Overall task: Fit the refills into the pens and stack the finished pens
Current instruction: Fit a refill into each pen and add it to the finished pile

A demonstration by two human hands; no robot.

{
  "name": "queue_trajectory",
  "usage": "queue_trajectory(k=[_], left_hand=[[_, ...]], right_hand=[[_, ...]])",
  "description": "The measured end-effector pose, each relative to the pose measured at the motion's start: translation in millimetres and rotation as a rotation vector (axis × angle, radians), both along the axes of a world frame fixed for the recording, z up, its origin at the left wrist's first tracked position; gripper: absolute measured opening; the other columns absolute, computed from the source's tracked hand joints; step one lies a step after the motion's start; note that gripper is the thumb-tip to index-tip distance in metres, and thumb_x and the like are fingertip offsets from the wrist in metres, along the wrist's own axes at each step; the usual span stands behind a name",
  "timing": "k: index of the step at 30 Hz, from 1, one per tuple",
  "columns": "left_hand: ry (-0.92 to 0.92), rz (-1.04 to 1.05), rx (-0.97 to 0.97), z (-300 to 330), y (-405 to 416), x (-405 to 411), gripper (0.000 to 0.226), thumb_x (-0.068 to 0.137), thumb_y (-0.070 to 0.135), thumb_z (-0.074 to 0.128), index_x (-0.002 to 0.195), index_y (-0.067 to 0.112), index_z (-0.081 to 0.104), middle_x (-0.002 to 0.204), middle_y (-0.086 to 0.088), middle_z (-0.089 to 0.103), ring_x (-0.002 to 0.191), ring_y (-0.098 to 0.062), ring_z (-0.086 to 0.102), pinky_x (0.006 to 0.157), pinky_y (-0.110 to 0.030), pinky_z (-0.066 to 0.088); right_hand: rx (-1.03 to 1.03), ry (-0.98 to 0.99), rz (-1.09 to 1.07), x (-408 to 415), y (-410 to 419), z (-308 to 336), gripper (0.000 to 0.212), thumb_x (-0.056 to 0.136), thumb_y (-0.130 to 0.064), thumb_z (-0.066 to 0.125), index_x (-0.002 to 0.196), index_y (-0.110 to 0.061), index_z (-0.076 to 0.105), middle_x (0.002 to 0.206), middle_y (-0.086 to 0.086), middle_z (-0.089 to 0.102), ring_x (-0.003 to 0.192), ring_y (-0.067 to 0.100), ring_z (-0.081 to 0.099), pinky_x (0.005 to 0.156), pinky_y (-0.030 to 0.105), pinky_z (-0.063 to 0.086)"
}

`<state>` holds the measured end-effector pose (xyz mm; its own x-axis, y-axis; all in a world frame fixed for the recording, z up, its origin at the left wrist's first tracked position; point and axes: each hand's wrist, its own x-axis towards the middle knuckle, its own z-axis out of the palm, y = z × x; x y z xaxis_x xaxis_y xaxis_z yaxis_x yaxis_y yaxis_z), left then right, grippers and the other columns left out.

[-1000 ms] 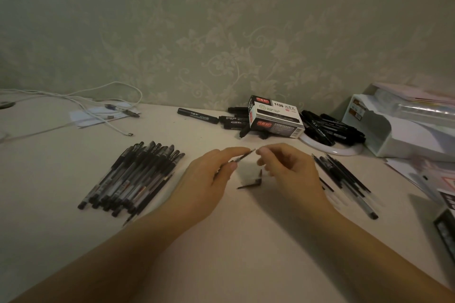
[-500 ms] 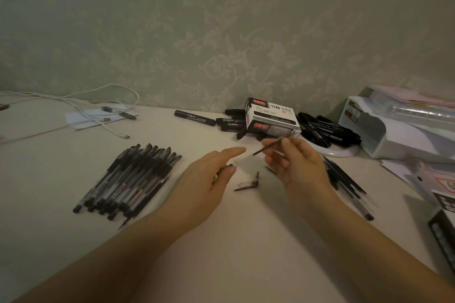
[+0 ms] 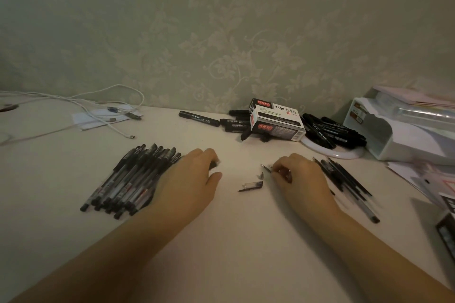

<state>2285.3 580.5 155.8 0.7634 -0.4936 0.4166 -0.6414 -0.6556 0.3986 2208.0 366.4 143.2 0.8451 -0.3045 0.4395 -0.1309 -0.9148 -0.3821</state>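
head view — two hands (image 3: 189,179), two loose caps (image 3: 252,185).

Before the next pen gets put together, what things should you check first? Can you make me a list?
1. Right hand has a refill: ok, it pinches a thin refill whose tip pokes out to the left.
2. Left hand has a barrel to fit it into: cannot tell, something dark shows at its fingertips, mostly hidden.
3. Cap ready: ok, it lies on the table between the hands.
4. Small tip piece nearby: ok, just above the cap.
5. Finished pens tidy: ok, side by side, left of the left hand.
6. More parts within reach: ok, beside the right hand.
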Motion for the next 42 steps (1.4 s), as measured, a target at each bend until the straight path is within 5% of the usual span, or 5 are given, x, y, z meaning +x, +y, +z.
queue_trajectory(k=[8, 24, 31, 36, 42], left_hand=[[0.026, 0.414, 0.345, 25, 31, 15, 0.014, 0.092, 0.031, 0.055, 0.086, 0.022, 0.046, 0.073, 0.005, 0.04, 0.073, -0.018, 0.046, 0.059, -0.03, 0.037], [0.107, 0.322, 0.495, 21, 27, 17, 0.016, 0.099, 0.026, 0.047, 0.106, 0.015, 0.055, 0.089, 0.005, 0.052, 0.08, -0.012, 0.05, 0.068, -0.02, 0.034], [0.408, 0.088, -0.059, 16, 10, 21, 0.041, 0.094, 0.03, 0.057, 0.058, 0.017, 0.043, 0.049, 0.006, 0.036, 0.045, -0.009, 0.034, 0.046, -0.023, 0.026], [0.908, -0.101, -0.578, 13, -3, 8, 0.028, 0.094, 0.033, 0.058, 0.075, 0.013, 0.059, 0.043, 0.012, 0.037, 0.036, -0.002, 0.033, 0.039, -0.018, 0.028], [0.948, -0.207, -0.682, 12, -10, -9, 0.029, 0.097, 0.035, 0.051, 0.097, 0.008, 0.064, 0.065, -0.003, 0.048, 0.042, -0.005, 0.031, 0.037, -0.017, 0.025]], right_hand=[[-0.01, -0.024, -0.051, -2, -3, 1, 0.016, 0.094, -0.011, 0.061, 0.105, -0.016, 0.072, 0.101, -0.001, 0.059, 0.094, 0.016, 0.054, 0.081, 0.031, 0.047], [0.058, -0.206, 0.041, -3, 10, 5, 0.013, 0.092, -0.011, 0.065, 0.1, -0.018, 0.072, 0.095, -0.008, 0.063, 0.081, 0.005, 0.055, 0.072, 0.012, 0.043], [0.771, -0.181, 0.264, -6, 48, 17, 0.007, 0.092, -0.02, 0.068, 0.089, -0.025, 0.073, 0.08, -0.005, 0.073, 0.066, 0.009, 0.068, 0.063, 0.021, 0.053], [1.106, 0.186, 0.465, -10, 72, 8, 0.017, 0.089, -0.024, 0.071, 0.093, -0.008, 0.075, 0.08, 0.014, 0.075, 0.067, 0.02, 0.07, 0.066, 0.029, 0.058], [1.213, 0.117, 0.472, -6, 67, 9, 0.011, 0.096, -0.011, 0.061, 0.089, -0.007, 0.067, 0.068, 0.009, 0.07, 0.055, 0.016, 0.064, 0.054, 0.023, 0.052]])
